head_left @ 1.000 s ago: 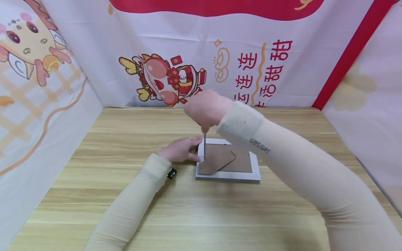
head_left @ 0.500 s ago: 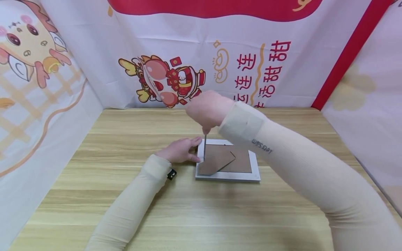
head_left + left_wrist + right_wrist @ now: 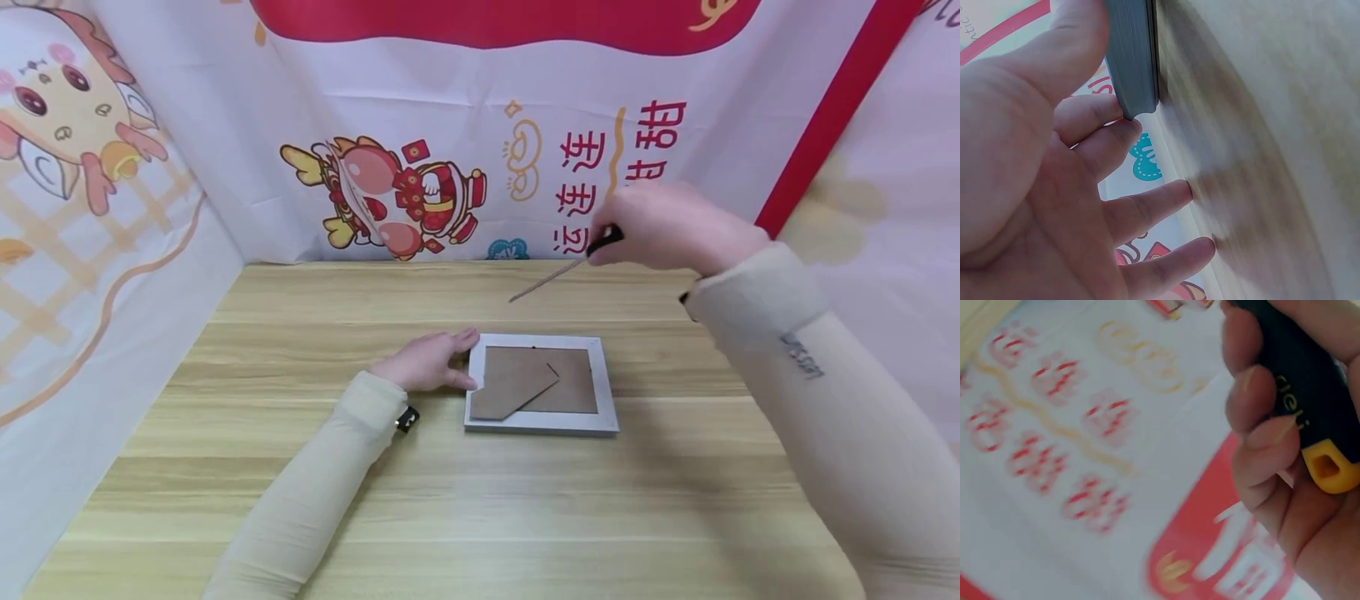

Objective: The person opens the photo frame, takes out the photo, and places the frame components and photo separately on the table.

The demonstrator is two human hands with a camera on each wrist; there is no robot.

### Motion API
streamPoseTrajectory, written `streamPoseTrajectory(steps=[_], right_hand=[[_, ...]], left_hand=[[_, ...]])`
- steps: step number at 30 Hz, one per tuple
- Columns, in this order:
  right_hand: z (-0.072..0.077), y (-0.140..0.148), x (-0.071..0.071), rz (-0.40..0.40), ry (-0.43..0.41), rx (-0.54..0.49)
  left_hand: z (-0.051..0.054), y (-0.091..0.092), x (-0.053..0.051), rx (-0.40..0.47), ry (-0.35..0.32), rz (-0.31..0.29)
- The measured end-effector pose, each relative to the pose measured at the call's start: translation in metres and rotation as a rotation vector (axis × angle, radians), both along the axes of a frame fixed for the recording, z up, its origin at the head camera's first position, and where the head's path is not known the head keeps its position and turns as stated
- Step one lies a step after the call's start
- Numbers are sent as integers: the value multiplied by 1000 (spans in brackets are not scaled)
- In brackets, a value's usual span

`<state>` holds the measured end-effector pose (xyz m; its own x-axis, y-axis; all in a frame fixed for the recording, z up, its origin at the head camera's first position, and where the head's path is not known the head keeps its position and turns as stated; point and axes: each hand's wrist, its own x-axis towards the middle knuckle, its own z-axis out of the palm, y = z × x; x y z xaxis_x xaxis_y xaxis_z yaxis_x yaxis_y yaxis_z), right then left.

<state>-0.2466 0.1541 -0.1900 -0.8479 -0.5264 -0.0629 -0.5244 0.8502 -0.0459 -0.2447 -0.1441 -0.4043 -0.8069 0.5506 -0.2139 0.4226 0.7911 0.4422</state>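
A silver-white picture frame (image 3: pixel 604 392) lies back up on the wooden table. Its brown backing board carries a brown stand flap (image 3: pixel 510 392) folded flat against it. My left hand (image 3: pixel 423 360) holds the frame at its far left corner. In the left wrist view, thumb and two fingers touch the frame's edge (image 3: pixel 1135 56), while the other two fingertips touch the table. Above and to the right of the frame, my right hand (image 3: pixel 667 229) grips a screwdriver (image 3: pixel 551 279), its shaft slanting down-left, tip clear of the frame. The black handle (image 3: pixel 1291 394) has a yellow end.
The wooden table (image 3: pixel 337 308) runs back to a white printed cloth (image 3: pixel 420 67) with red characters and cartoon figures. Side cloths rise at left and right. A small black clip-like piece (image 3: pixel 407 418) sits at my left cuff.
My right hand has lifted the screwdriver off the frame's left side and moved right, tilting the shaft from upright to slanted. My left hand stays at the frame's corner.
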Motion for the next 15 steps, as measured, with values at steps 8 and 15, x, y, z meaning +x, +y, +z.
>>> streamPoseTrajectory(steps=[8, 15], right_hand=[[-70, 88, -8, -93, 76, -236], [-147, 153, -10, -172, -28, -249]], left_hand=[[-1, -1, 1, 19, -4, 6], [1, 0, 3, 24, 4, 7]])
